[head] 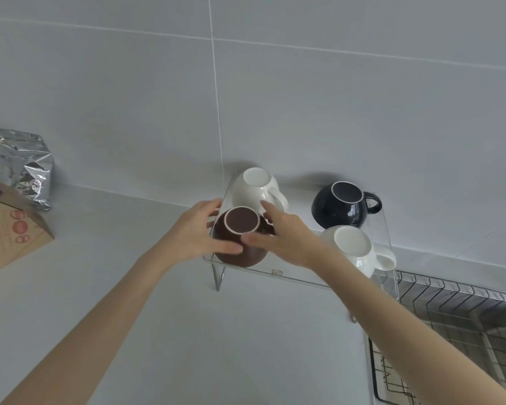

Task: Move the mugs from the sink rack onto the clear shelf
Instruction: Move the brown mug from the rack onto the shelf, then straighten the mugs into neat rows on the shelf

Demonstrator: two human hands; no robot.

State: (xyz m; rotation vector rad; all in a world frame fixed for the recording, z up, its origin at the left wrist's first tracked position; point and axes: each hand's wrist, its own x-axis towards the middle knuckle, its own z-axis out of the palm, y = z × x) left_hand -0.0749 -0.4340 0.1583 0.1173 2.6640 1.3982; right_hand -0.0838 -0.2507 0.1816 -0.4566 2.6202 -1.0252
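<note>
Both hands cup one brown mug [240, 238] between them: the left hand [197, 232] curls round its left side with the thumb laid across the front, and the right hand [281, 233] wraps the right side, fingers [270, 210] reaching over the far edge. The brown mug stands upside down at the front left corner of the clear shelf [275, 273].

Four mugs stand on that shelf in all, every one inverted. Just behind the brown one is a white mug [256, 188] at the back left. A black mug [343, 204] sits at the back right with its handle pointing right. A second white mug [355, 248] stands at the front right, near the right forearm.

The shelf rests on the grey table [158, 317] against a tiled wall [304, 97]. To the lower right lies the wire sink rack [450, 311]. Far left are one crumpled silver foil bag [27, 165] and one cardboard box [9, 229].
</note>
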